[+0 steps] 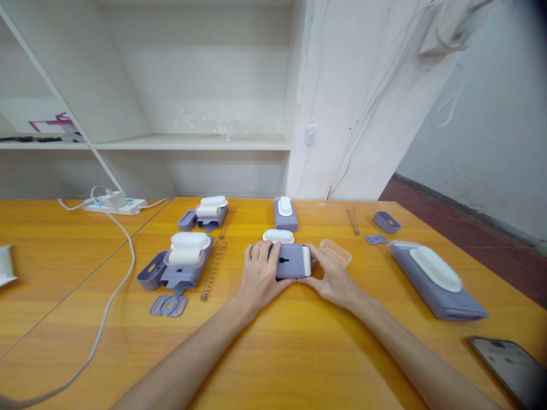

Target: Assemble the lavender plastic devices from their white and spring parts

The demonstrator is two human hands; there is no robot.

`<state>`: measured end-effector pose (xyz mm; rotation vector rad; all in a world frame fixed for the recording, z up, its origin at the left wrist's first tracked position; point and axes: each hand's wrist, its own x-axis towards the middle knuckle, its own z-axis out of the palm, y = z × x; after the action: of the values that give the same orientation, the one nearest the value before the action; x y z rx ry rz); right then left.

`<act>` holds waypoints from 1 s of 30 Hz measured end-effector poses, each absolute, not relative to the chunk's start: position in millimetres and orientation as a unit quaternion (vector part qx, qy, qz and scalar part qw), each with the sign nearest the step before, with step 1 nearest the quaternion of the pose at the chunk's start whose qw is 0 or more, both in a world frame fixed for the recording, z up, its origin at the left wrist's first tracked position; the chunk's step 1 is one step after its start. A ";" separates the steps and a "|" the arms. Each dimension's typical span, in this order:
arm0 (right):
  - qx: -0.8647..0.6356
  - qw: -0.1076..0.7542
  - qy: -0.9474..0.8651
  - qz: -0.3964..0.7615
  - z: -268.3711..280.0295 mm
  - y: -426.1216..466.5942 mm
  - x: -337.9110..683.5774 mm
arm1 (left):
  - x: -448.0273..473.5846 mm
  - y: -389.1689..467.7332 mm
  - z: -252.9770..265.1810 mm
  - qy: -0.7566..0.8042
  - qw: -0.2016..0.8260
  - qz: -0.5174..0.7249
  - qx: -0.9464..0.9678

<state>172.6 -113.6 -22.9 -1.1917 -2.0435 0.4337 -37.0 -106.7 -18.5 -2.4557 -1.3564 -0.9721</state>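
Indoors, both hands' fingers clasp a purple case [292,261] on an orange wooden table [299,353] below white shelves [192,141].

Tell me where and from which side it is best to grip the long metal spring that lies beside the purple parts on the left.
Grip the long spring near its middle, coming from above with fingertips pinching across its width. It lies flat on the table, thin and long, so a mid grip probably keeps it from sagging. Come from its right side, since the purple housing sits close on its left.
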 end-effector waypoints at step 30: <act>-0.632 0.374 -0.658 -0.167 -18.0 -125.2 172.3 | -38.7 -101.7 -18.6 -0.495 0.027 -0.380 -0.781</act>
<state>172.3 -125.2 -18.0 -1.6196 -1.6839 -0.4273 -38.7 -101.7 -18.6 -2.4130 -1.5281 -1.1742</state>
